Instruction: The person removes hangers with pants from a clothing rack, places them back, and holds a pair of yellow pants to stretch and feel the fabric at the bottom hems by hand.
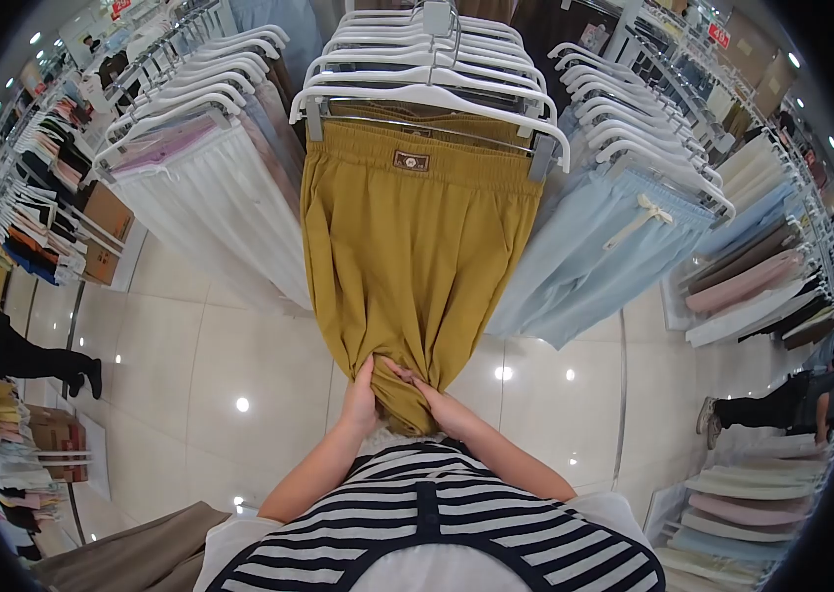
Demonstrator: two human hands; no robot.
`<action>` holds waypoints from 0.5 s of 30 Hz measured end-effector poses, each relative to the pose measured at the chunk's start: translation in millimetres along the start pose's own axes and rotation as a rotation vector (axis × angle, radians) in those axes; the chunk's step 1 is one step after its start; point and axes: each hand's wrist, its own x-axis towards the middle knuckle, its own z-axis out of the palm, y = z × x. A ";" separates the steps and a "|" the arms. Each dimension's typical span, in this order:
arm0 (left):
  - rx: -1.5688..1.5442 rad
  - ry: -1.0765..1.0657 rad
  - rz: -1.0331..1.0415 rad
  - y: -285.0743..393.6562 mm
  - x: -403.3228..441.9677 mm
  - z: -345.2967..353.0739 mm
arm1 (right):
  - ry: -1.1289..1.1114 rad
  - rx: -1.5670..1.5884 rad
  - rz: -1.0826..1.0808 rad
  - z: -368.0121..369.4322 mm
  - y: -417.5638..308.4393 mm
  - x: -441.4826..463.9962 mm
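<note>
Mustard-coloured trousers [407,227] with an elastic waist and a small brown patch hang by clips from a white hanger [432,96] straight ahead. Their lower part is gathered close to my body. My left hand [362,397] is closed on the bunched cloth from the left side. From the right, my right hand [442,405] grips the same gathered fabric, its fingers partly hidden in the folds. The leg ends are bunched below the hands and cannot be made out clearly.
White trousers [215,202] hang at left, light blue trousers [605,242] with a drawstring at right. Brown cloth [131,553] lies at lower left. Other people [22,340] in dark clothes stand at both sides. Clothes racks line the glossy tiled floor [239,365].
</note>
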 end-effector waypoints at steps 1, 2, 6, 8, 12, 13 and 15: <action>0.075 0.179 0.042 -6.3 1.0 -4.5 | 0.029 0.064 0.028 2.2 -3.7 -3.5; 0.149 0.357 0.085 -12.1 2.4 -9.3 | 0.058 0.128 0.056 4.1 -7.9 -6.3; 0.371 0.264 0.159 -31.2 10.1 -30.5 | 0.124 0.106 0.039 2.5 -19.2 -11.8; 0.237 0.352 0.010 -39.4 16.7 -40.8 | 0.045 0.093 0.002 2.6 -27.1 -17.2; 0.160 0.249 -0.248 -26.5 7.2 -22.7 | 0.064 -0.210 -0.182 2.2 -30.0 -18.5; 0.245 0.229 -0.289 -30.1 7.0 -27.0 | 0.044 -0.347 -0.270 -1.1 -29.2 -17.4; 0.370 0.189 -0.329 -34.1 5.1 -33.4 | 0.024 -0.483 -0.357 -6.5 -25.7 -15.7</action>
